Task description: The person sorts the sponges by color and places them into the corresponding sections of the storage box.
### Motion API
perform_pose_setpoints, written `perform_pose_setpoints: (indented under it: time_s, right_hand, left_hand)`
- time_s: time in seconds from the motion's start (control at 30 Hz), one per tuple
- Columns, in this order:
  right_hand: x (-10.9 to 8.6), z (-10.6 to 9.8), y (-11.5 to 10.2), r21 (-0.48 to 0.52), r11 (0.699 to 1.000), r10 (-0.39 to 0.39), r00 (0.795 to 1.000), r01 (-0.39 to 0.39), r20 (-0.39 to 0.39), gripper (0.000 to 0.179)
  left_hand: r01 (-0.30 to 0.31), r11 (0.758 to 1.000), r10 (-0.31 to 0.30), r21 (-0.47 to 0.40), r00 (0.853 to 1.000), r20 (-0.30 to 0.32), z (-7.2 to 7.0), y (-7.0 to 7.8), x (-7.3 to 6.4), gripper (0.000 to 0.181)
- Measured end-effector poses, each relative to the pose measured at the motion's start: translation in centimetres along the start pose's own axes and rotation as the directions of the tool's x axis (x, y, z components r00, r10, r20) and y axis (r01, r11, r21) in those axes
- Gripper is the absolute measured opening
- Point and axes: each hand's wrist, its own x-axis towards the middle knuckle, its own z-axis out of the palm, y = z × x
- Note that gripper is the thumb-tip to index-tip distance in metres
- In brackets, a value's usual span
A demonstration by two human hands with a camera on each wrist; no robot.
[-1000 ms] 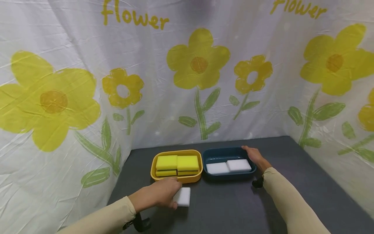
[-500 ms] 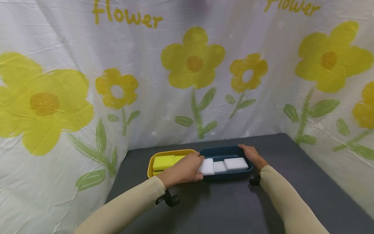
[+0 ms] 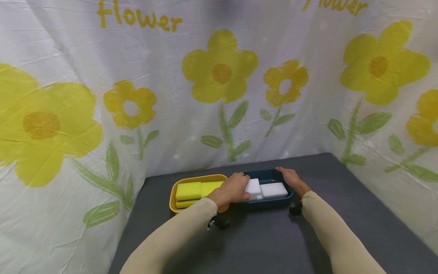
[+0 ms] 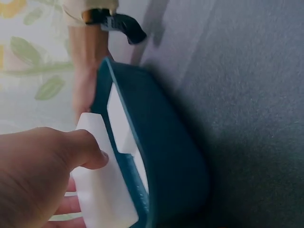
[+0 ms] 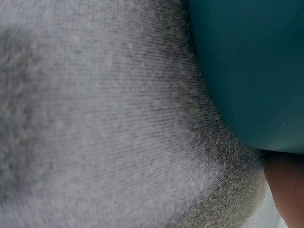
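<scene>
My left hand (image 3: 234,189) pinches a white sponge block (image 3: 253,187) over the left part of the dark blue plastic bin (image 3: 260,204). In the left wrist view the thumb presses one face of the sponge (image 4: 102,175), with fingers behind it. Inside that bin lie other white sponges (image 3: 274,190), partly covered by the held one. At the bin's right end, my right hand (image 3: 292,180) holds the rim; its fingertips are partly hidden. The right wrist view shows only a bit of that hand (image 5: 287,190) against the bin's outer wall (image 5: 256,71).
Left of the blue bin stands a yellow bin (image 3: 172,192) holding several yellow sponges (image 3: 188,191) with dark undersides. My left forearm passes in front of it. A dark grey tabletop (image 3: 267,239) lies beneath, and a flower-printed white curtain (image 3: 164,140) hangs behind.
My left hand has carried the white sponge from the tabletop before the yellow bin, up and right to over the blue bin. The right hand stays at the blue bin's right end.
</scene>
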Motion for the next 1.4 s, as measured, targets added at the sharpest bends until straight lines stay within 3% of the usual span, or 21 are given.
perform_pose_setpoints:
  time_s: [0.3, 0.6, 0.87, 1.03, 1.1, 1.3, 1.4]
  right_hand:
    - [-0.4, 0.5, -0.1, 0.009, 1.0, -0.01, 1.0, 0.01, 0.028, 0.071]
    - [0.0, 1.1, 0.0, 0.008, 1.0, 0.011, 1.0, -0.011, 0.015, 0.073]
    - [0.2, 1.4, -0.1, 0.012, 0.999, 0.034, 0.999, -0.034, 0.008, 0.075]
    - [0.3, 1.8, -0.6, 0.017, 1.0, 0.025, 0.999, -0.026, 0.027, 0.075]
    - [0.4, 1.8, -0.6, 0.023, 0.999, 0.022, 0.999, -0.023, 0.029, 0.075]
    - [0.7, 1.4, -0.2, 0.024, 0.999, 0.04, 0.999, -0.041, 0.036, 0.076]
    - [0.7, 1.2, 0.0, 0.021, 0.998, 0.062, 0.997, -0.063, 0.036, 0.079]
  left_hand:
    - [0.053, 0.998, -0.052, -0.015, 0.997, 0.054, 1.9, -0.5, 1.5, 0.04]
    - [0.079, 0.997, -0.078, -0.005, 0.989, 0.127, 2.9, -0.8, 1.7, 0.031]
    - [0.09, 0.996, -0.087, -0.015, 0.987, 0.133, 4.1, -1.4, 2.2, 0.035]
    - [0.088, 0.995, -0.083, -0.057, 0.993, 0.083, 7.7, -4.3, 3.2, 0.045]
    - [0.083, 0.993, -0.08, -0.084, 0.996, 0.044, 8.3, -5.0, 3.0, 0.051]
    - [0.097, 0.98, -0.11, -0.172, 0.992, -0.068, 4.7, -3.6, -0.4, 0.054]
    - [0.099, 0.98, -0.124, -0.173, 0.982, -0.142, 4.3, -4.0, -1.6, 0.05]
